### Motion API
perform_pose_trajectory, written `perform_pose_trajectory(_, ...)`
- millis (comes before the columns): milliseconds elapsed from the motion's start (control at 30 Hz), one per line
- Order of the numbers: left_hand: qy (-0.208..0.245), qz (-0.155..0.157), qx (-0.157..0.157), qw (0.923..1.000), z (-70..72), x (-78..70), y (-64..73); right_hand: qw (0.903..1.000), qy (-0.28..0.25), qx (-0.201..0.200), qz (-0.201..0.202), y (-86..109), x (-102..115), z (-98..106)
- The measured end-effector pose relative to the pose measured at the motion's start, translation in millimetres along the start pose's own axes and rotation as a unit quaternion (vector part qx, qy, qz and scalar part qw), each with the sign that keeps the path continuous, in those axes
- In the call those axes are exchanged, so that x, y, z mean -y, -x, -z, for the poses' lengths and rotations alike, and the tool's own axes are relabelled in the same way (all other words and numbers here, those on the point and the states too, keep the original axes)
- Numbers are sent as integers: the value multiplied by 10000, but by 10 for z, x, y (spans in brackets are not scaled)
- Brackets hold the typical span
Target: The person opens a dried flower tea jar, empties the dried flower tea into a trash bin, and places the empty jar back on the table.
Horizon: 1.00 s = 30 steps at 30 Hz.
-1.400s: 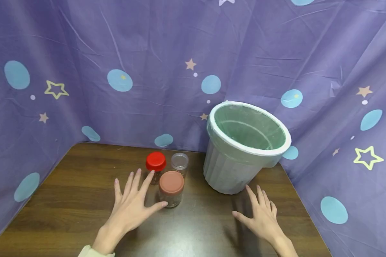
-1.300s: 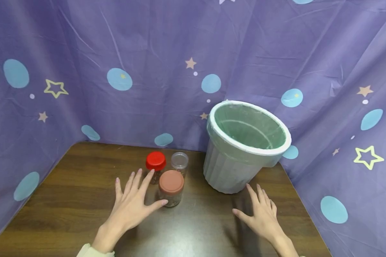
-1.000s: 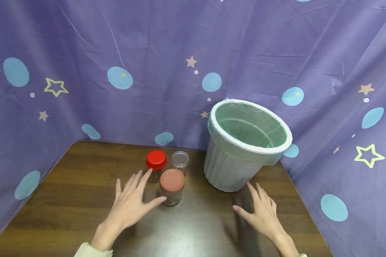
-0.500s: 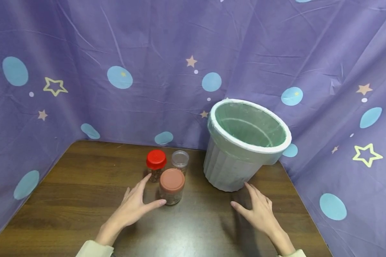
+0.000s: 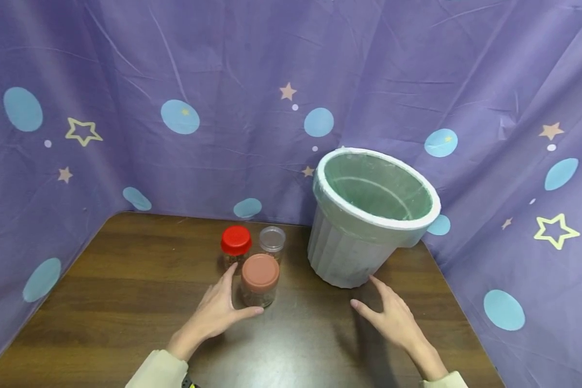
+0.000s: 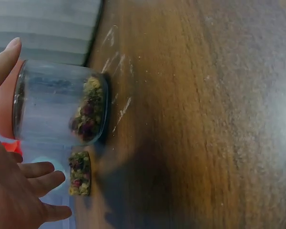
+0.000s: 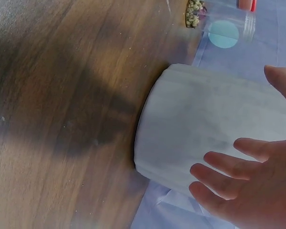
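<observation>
My left hand (image 5: 216, 307) is beside a glass jar with a pinkish-orange lid (image 5: 260, 271), thumb and fingers spread on either side of its near left. In the left wrist view, this jar (image 6: 62, 102) holds dried flowers in its bottom, and the fingers stay relaxed with nothing held. Behind it stand a red-lidded jar (image 5: 236, 241) and a clear-lidded jar (image 5: 272, 239). My right hand (image 5: 393, 318) hovers in front of a ribbed grey bin (image 5: 341, 253), thumb out and fingers extended. The right wrist view shows those fingers spread over the bin's side (image 7: 195, 124), gripping nothing.
The bin's white rim (image 5: 378, 220) holds a greenish clear liner and faces up at the table's back right. A brown wooden table (image 5: 126, 280) carries everything. Purple curtain (image 5: 233, 108) with stars and blue ovals encloses the back and both sides.
My left hand has moved right toward the pinkish-lidded jar, its fingers drawing closer together and thumb reaching past the jar's front. The right hand has turned slightly inward. Jars and bin stay put.
</observation>
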<state>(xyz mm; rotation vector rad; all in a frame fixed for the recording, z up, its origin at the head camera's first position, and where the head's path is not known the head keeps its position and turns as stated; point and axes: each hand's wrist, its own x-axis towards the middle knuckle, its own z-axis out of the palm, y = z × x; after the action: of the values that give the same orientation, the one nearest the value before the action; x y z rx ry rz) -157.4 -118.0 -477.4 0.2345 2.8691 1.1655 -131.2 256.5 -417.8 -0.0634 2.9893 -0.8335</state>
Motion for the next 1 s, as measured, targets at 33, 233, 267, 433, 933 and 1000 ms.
perform_pose_trajectory(33,-76,-17,-12,10000,-12,-5,-16,10000,19,-1,-12,-5,-4,6)
perform_pose_trajectory(233,58,18,-78,10000,-104,-28,-112,10000,32,-23,-74,-42,-30,11)
perform_pose_trajectory(267,121,18,-109,9999,-126,-29,-120,10000,35,-30,-79,-49,-35,6)
perform_pose_trajectory(433,398,76,-375,9985,-257,-17,-130,9999,66,-108,-74,-73,-50,-18)
perform_pose_trajectory(933,703,92,-1006,9924,-495,-21,-213,9989,185,-369,228,-121,-74,-95)
perform_pose_trajectory(1000,744,103,-1015,9920,-501,-35,-219,9983,243,-429,308,-124,-82,-111)
